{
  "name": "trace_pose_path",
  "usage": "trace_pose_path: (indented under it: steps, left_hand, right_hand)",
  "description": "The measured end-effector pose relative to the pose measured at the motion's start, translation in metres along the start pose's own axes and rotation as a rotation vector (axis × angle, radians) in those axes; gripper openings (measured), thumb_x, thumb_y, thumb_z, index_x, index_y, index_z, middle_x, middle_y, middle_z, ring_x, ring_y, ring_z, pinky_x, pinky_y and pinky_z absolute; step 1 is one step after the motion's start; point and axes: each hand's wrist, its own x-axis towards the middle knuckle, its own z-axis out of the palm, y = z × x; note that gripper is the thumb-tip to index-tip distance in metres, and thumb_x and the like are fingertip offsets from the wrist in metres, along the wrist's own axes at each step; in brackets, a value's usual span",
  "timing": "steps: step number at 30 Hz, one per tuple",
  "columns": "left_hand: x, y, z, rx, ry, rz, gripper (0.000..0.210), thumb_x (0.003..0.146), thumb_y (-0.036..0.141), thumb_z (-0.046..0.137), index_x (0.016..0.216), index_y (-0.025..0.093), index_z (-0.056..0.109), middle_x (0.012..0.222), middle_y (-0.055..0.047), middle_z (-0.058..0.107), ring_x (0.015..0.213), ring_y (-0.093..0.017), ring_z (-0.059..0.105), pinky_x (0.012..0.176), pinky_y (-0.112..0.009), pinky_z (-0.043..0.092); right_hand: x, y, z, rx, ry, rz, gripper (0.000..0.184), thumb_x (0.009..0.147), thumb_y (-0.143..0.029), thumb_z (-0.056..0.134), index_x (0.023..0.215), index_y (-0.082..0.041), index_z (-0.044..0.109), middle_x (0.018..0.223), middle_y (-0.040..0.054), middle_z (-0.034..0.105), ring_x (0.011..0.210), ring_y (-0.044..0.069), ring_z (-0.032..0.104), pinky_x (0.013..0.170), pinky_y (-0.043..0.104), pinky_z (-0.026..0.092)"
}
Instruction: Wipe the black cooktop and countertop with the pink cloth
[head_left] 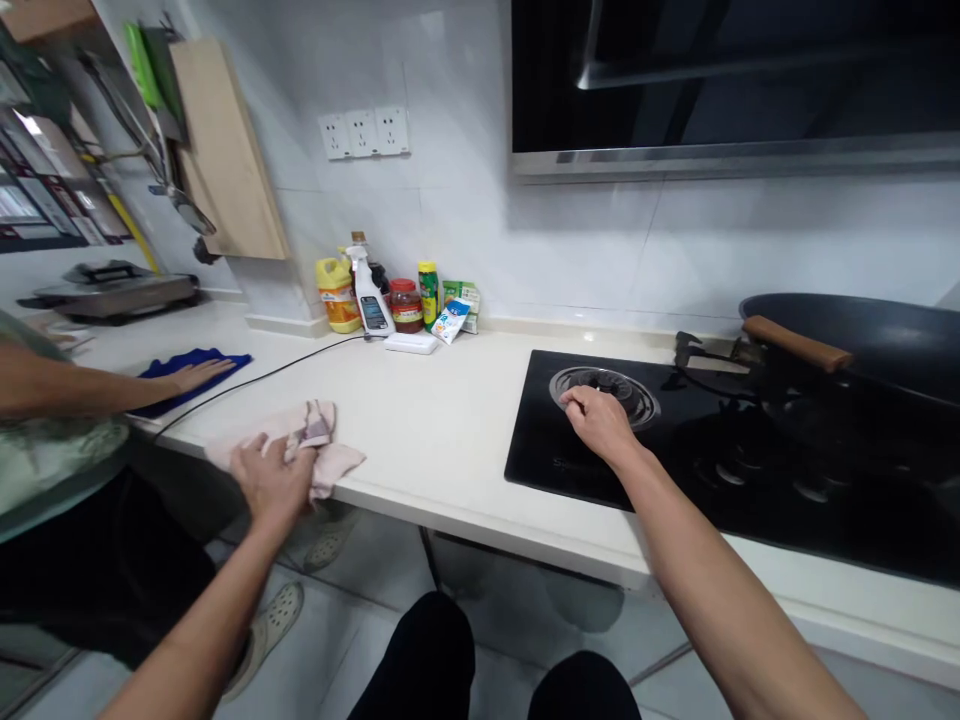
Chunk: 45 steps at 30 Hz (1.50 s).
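1. Nearest me, the right forearm [739, 605] crosses the desk [442, 430] and part of the cooktop [540, 440]; a careless sweep of it could catch on something there.
2. Pink cloth [315, 428] lies under and around the left hand [274, 480], at the desk's front edge. Those fingers are bent over it, though I can't tell whether they grip it or merely press. If the cloth is only pressed, a pull toward the body could drag it off the edge.
3. Well to the right of that hand, the right hand [602, 422] has its fingers curled over the burner [600, 378]; whether they pinch anything, I can't tell. Any leftover heat there could scald them, and I can't judge it by eye.
4. Just beyond the left hand runs a black cable [259, 381]; the cloth could snag it if pushed that way.
5. Farther left, a co-worker's hand [202, 374] lies flat on a blue cloth [187, 357]; wide strokes from both people might collide.
6. Right of the right hand, the wok [892, 335] points its wooden handle [799, 343] this way; an elbow or sleeve could knock it.
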Motion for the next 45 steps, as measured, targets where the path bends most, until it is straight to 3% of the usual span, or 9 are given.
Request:
trace_pose_path:
  steps: [4, 8, 13, 22, 30, 33, 36, 41, 45]
  left_hand:
    - [-0.068, 0.04, 0.006, -0.089, 0.02, 0.076, 0.042, 0.093, 0.042, 0.046, 0.116, 0.013, 0.064, 0.143, -0.019, 0.052, 0.144, -0.04, 0.032, 0.117, -0.057, 0.03]
    - [-0.128, 0.086, -0.001, -0.222, 0.027, 0.355, 0.04, 0.093, 0.044, 0.054, 0.124, 0.02, 0.062, 0.141, -0.017, 0.054, 0.142, -0.038, 0.036, 0.115, -0.061, 0.024]
    - [-0.158, 0.12, -0.016, -0.213, 0.035, 0.638, 0.043, 0.084, 0.046, 0.074, 0.122, 0.028, 0.065, 0.133, -0.013, 0.062, 0.13, -0.038, 0.048, 0.113, -0.06, 0.019]
    - [-0.162, 0.182, -0.035, -0.269, -0.093, 1.027, 0.059, 0.072, 0.045, 0.085, 0.126, 0.034, 0.063, 0.119, -0.009, 0.068, 0.107, -0.033, 0.058, 0.09, -0.048, 0.036]
    - [-0.136, 0.198, -0.048, -0.391, -0.283, 1.006, 0.032, 0.081, 0.031, 0.074, 0.112, 0.028, 0.067, 0.102, -0.006, 0.066, 0.089, -0.026, 0.057, 0.076, -0.04, 0.042]
    - [-0.116, 0.204, -0.049, -0.527, -0.332, 0.697, 0.026, 0.089, 0.025, 0.062, 0.115, 0.026, 0.066, 0.104, -0.007, 0.064, 0.095, -0.026, 0.058, 0.08, -0.04, 0.045]
    - [-0.098, 0.217, -0.051, -0.594, -0.354, 0.465, 0.039, 0.09, 0.028, 0.059, 0.129, 0.025, 0.06, 0.12, -0.009, 0.062, 0.112, -0.029, 0.056, 0.093, -0.045, 0.046]
    - [-0.095, 0.245, -0.044, -0.429, -0.737, 0.84, 0.064, 0.092, 0.047, 0.062, 0.152, 0.035, 0.043, 0.16, -0.011, 0.041, 0.147, -0.036, 0.034, 0.115, -0.06, 0.032]
    - [-0.09, 0.267, -0.023, -0.312, -0.901, 0.856, 0.07, 0.098, 0.062, 0.043, 0.16, 0.035, 0.029, 0.172, -0.011, 0.018, 0.157, -0.039, 0.013, 0.117, -0.07, 0.02]
  right_hand:
    - [-0.001, 0.001, 0.001, 0.022, 0.008, -0.002, 0.026, 0.088, -0.016, 0.05, 0.095, -0.022, 0.074, 0.101, 0.0041, 0.076, 0.094, 0.021, 0.07, 0.087, 0.033, 0.05]
    - [-0.002, 0.001, 0.002, 0.027, 0.004, 0.032, 0.027, 0.088, -0.016, 0.049, 0.094, -0.023, 0.075, 0.102, 0.0031, 0.077, 0.095, 0.021, 0.07, 0.086, 0.032, 0.05]
    - [-0.001, 0.002, 0.003, 0.033, -0.007, 0.047, 0.027, 0.088, -0.017, 0.05, 0.096, -0.024, 0.075, 0.101, 0.0029, 0.076, 0.094, 0.021, 0.069, 0.086, 0.032, 0.049]
    - [0.001, 0.01, 0.006, 0.051, 0.024, 0.086, 0.028, 0.087, -0.017, 0.048, 0.094, -0.025, 0.074, 0.101, 0.0029, 0.076, 0.096, 0.02, 0.069, 0.089, 0.032, 0.049]
    - [-0.002, 0.011, 0.006, 0.051, 0.028, 0.105, 0.029, 0.087, -0.018, 0.047, 0.093, -0.026, 0.075, 0.102, 0.0022, 0.077, 0.096, 0.02, 0.07, 0.091, 0.033, 0.05]
    - [-0.001, 0.012, 0.005, 0.052, 0.043, 0.115, 0.029, 0.087, -0.019, 0.047, 0.092, -0.026, 0.074, 0.101, 0.002, 0.077, 0.095, 0.02, 0.07, 0.09, 0.033, 0.05]
    - [0.0, 0.014, 0.003, 0.054, 0.087, 0.124, 0.028, 0.087, -0.021, 0.047, 0.092, -0.026, 0.074, 0.101, 0.0024, 0.077, 0.095, 0.02, 0.07, 0.09, 0.033, 0.05]
    - [0.003, 0.015, -0.001, 0.095, 0.213, 0.142, 0.029, 0.087, -0.023, 0.046, 0.092, -0.024, 0.074, 0.102, 0.0035, 0.077, 0.095, 0.021, 0.07, 0.092, 0.034, 0.051]
    - [0.005, 0.011, -0.01, 0.106, 0.308, 0.155, 0.028, 0.086, -0.025, 0.045, 0.09, -0.023, 0.073, 0.1, 0.0053, 0.077, 0.094, 0.023, 0.07, 0.093, 0.036, 0.051]
